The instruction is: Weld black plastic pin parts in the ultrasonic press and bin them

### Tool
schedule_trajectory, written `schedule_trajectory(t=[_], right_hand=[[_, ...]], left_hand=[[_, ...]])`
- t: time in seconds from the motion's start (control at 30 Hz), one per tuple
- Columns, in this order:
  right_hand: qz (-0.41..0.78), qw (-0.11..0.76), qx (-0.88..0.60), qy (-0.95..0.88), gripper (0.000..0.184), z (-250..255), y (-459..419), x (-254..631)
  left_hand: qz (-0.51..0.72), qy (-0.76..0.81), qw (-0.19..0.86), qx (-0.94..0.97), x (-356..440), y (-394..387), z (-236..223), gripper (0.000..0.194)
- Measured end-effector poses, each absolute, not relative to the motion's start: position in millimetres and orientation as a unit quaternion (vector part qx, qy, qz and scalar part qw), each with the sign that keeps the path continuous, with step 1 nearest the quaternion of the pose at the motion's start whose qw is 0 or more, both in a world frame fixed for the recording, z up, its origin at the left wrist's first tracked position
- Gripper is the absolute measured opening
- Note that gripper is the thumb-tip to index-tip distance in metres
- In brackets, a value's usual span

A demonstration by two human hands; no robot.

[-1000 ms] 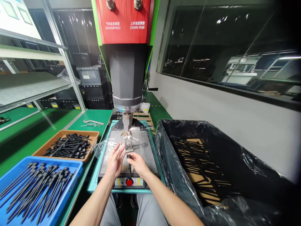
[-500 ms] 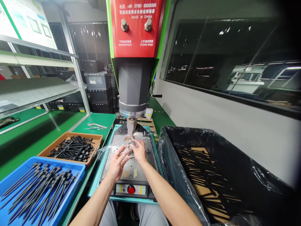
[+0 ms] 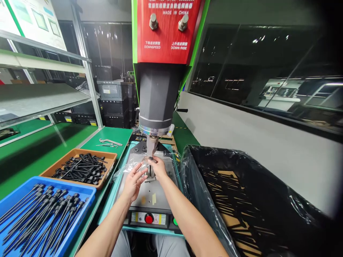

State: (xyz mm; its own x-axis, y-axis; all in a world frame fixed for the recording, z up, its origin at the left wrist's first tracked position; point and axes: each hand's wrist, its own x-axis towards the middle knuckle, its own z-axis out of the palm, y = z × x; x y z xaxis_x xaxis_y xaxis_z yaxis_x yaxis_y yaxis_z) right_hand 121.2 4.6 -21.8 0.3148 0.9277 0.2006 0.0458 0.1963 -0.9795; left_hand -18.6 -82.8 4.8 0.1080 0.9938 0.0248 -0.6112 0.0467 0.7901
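Note:
My right hand (image 3: 160, 168) pinches a small black plastic piece (image 3: 152, 160) between thumb and fingers, right below the metal horn (image 3: 152, 144) of the press. A dark stem seems to run down from that piece, partly hidden. Beneath it stands a small metal fixture (image 3: 150, 179) on the press's grey base plate (image 3: 160, 196). My left hand (image 3: 133, 184) is held just left of the fixture, fingers spread, gripping nothing. Clear plastic film (image 3: 124, 171) lies crumpled behind its fingers.
At left, a blue tray (image 3: 91, 194) holds long black rods with thick heads; an orange tray (image 3: 112, 160) holds shorter black pieces. A wrench (image 3: 111, 142) lies behind them. At right stands a plastic-lined black bin (image 3: 193, 171). A red button (image 3: 149, 218) fronts the base.
My right hand has shifted slightly up, and the black piece in its fingers shows more plainly. My left hand stays open beside it. The view has turned slightly.

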Motion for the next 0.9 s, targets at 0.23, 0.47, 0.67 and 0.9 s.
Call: schedule_trajectory(t=[0.23, 0.47, 0.67, 0.9], right_hand=[[0.378, 0.625, -0.501, -0.465, 0.032, -18.6, 9.9, 132.9], [0.394, 0.639, -0.508, -0.422, 0.035, -20.7, 11.1, 127.0], [0.391, 0.636, -0.511, -0.425, 0.036, -22.1, 3.1, 128.7], [0.283, 0.642, -0.507, -0.501, 0.021, 0.6, 4.3, 173.5]], left_hand=[[0.603, 0.273, 0.665, 0.347, -23.6, -71.6, 1.4, 0.043], [0.596, 0.284, 0.658, 0.362, -19.2, -73.6, 6.2, 0.046], [0.587, 0.304, 0.658, 0.361, -12.1, -77.1, 7.2, 0.046], [0.579, 0.314, 0.645, 0.387, -0.1, -76.4, 11.2, 0.048]])
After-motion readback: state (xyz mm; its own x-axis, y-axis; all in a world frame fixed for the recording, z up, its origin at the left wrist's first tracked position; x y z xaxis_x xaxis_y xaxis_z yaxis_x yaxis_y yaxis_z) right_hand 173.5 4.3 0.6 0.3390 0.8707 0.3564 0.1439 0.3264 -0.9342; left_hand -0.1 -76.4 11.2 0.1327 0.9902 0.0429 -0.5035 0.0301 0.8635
